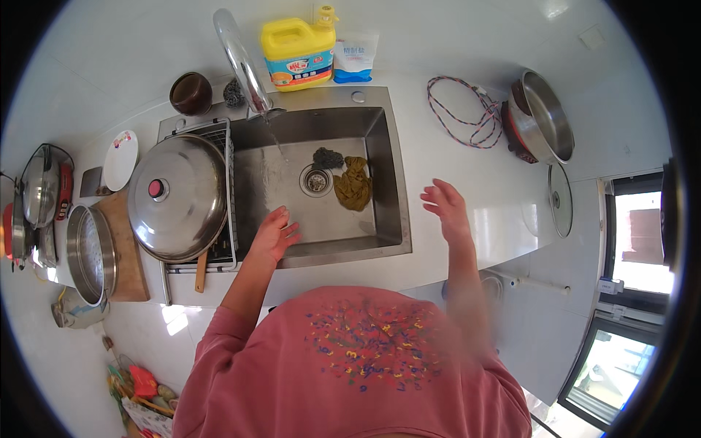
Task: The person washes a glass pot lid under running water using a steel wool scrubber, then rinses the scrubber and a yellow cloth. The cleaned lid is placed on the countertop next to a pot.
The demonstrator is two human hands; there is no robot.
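Over the front left part of the steel sink (350,232), my left hand (275,232) is held empty with its fingers apart. My right hand (444,208) hovers above the white counter just right of the sink, also empty, fingers spread. Water (274,134) runs from the chrome faucet (238,55) into the basin. A crumpled olive-brown cloth (353,186) lies right of the drain (316,180), and a dark scouring pad (327,158) sits at the drain's upper edge, close to the cloth.
A large domed steel lid (189,202) covers much of the wire rack (230,257) at the sink's left. Behind the sink stand a yellow detergent jug (298,49) and a salt packet (355,57). A coiled cord (454,131) and a steel pot (547,120) are at the right.
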